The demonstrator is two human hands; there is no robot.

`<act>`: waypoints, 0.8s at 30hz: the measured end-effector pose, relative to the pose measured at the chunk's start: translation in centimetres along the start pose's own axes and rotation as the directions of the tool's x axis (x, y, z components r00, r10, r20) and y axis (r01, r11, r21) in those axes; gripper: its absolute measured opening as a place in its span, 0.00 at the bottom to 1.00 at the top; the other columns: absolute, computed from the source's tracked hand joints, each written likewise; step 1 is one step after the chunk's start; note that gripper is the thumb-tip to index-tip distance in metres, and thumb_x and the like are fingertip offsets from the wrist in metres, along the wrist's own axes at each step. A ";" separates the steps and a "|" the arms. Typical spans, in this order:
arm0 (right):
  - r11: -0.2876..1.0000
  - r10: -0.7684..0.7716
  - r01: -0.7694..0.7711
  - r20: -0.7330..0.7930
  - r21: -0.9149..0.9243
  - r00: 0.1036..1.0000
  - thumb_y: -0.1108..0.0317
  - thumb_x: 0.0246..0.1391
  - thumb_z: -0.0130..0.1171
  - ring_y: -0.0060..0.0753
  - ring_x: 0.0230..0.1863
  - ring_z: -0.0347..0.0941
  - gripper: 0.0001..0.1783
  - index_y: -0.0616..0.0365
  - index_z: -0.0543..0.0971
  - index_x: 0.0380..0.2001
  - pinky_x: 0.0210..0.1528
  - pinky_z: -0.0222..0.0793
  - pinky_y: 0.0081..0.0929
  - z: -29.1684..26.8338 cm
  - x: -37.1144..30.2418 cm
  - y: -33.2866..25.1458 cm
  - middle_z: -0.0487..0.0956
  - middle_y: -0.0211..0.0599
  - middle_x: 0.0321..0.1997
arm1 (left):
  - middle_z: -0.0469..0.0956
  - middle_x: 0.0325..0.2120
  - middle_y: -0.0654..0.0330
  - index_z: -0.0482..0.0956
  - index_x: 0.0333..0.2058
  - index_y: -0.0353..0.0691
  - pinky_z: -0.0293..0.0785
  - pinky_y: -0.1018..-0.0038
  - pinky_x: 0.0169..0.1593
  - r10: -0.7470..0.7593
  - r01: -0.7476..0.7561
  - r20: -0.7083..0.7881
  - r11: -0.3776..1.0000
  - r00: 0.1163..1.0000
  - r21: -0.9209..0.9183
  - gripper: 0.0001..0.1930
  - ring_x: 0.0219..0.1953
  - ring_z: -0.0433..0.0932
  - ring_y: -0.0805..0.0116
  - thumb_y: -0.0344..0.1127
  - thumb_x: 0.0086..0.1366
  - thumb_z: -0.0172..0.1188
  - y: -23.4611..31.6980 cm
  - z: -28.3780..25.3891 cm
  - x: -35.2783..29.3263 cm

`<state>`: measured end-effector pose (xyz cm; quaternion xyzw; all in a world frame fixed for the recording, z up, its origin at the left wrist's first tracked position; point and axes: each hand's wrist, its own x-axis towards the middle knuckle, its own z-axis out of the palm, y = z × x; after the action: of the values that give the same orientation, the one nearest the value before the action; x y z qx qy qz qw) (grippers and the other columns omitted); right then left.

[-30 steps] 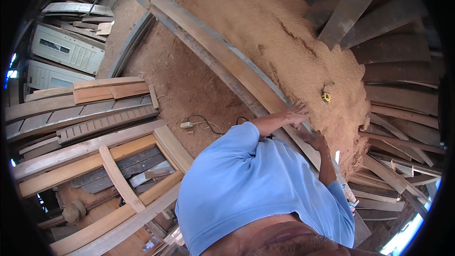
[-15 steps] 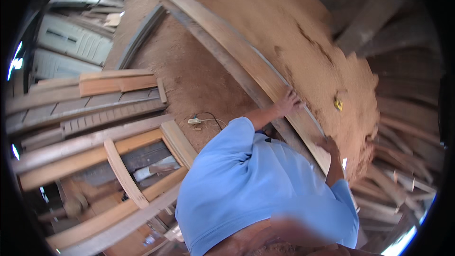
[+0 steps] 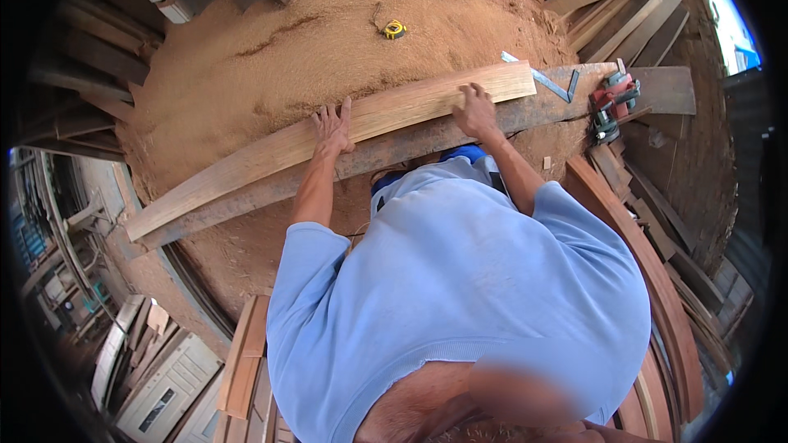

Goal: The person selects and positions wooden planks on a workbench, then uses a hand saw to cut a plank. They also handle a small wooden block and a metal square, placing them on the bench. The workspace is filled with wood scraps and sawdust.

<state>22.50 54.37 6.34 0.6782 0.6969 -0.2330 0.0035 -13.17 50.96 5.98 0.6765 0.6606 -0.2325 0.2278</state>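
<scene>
A long pale wooden plank (image 3: 410,102) lies slantwise in front of me, resting on a darker, weathered beam (image 3: 386,156). My left hand (image 3: 332,129) presses on the plank near its middle, fingers spread and stretched across the top face. Closer to the plank's right end, my right hand (image 3: 476,111) is at the near edge with its fingers bent against the wood. Past that end a metal square (image 3: 558,89) lies on the beam. A red and dark power tool (image 3: 614,100) sits farther right on the same beam.
A yellow tape measure (image 3: 394,29) lies on the sawdust heap (image 3: 279,41) beyond the plank. Stacked boards (image 3: 611,12) lean at the far right. A long reddish board (image 3: 636,254) runs along my right side. Pale panels (image 3: 168,390) lie at lower left.
The view has swung round, so the plank now runs nearly across it, and the square and power tool have come into sight. Both hands are still on the plank.
</scene>
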 end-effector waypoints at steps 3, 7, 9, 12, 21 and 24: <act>0.987 0.156 -0.154 -0.058 0.040 0.986 0.54 0.53 0.63 0.58 0.65 0.63 0.34 0.61 0.71 0.60 0.67 0.60 0.46 0.6 -0.9 7.0 0.71 0.55 0.62 | 0.55 0.68 0.43 0.43 0.73 0.52 0.47 0.42 0.72 -0.015 0.015 0.032 1.000 0.999 0.015 0.69 0.71 0.51 0.41 0.42 0.36 0.83 0.2 -0.7 0.1; 0.944 0.304 -0.309 -0.055 -0.120 0.951 0.53 0.56 0.60 0.60 0.63 0.66 0.35 0.65 0.70 0.61 0.65 0.64 0.45 1.7 0.3 18.2 0.73 0.58 0.60 | 0.52 0.69 0.42 0.41 0.73 0.52 0.46 0.43 0.72 -0.061 0.058 0.043 0.996 0.997 0.070 0.69 0.72 0.50 0.41 0.42 0.37 0.83 1.2 -0.4 0.5; 0.934 0.344 -0.349 -0.075 -0.073 0.936 0.50 0.55 0.59 0.62 0.64 0.66 0.36 0.61 0.68 0.62 0.63 0.66 0.47 0.7 0.9 20.8 0.71 0.60 0.63 | 0.51 0.70 0.42 0.41 0.74 0.52 0.44 0.42 0.72 -0.083 0.081 0.057 0.996 0.995 0.044 0.69 0.73 0.49 0.41 0.42 0.38 0.83 1.1 0.2 0.7; 0.931 0.278 -0.293 -0.098 -0.217 0.955 0.48 0.57 0.54 0.64 0.64 0.67 0.33 0.56 0.71 0.61 0.61 0.67 0.49 1.0 3.2 26.0 0.70 0.62 0.63 | 0.50 0.71 0.41 0.40 0.74 0.52 0.42 0.42 0.73 -0.107 0.105 0.034 0.993 0.994 0.048 0.69 0.74 0.47 0.41 0.42 0.39 0.83 1.6 1.8 1.5; 0.910 0.355 -0.306 0.148 -0.279 0.923 0.31 0.56 0.50 0.66 0.74 0.52 0.54 0.45 0.45 0.76 0.71 0.52 0.57 4.9 7.7 36.4 0.43 0.46 0.80 | 0.59 0.65 0.38 0.48 0.72 0.45 0.52 0.48 0.67 -0.160 0.157 0.024 0.983 0.987 0.094 0.66 0.68 0.57 0.40 0.41 0.38 0.84 2.6 0.9 0.7; 0.871 0.449 -0.385 0.175 -0.306 0.876 0.32 0.57 0.51 0.71 0.74 0.50 0.53 0.42 0.43 0.76 0.71 0.52 0.58 0.0 5.8 30.6 0.44 0.45 0.80 | 0.62 0.61 0.40 0.47 0.72 0.46 0.55 0.49 0.64 -0.158 0.149 0.041 0.975 0.987 0.165 0.68 0.65 0.60 0.41 0.41 0.36 0.84 2.4 0.9 0.8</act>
<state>51.01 58.98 -5.33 0.7735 0.5516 -0.2130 0.2279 -10.72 50.96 4.82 0.6331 0.6835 -0.3204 0.1715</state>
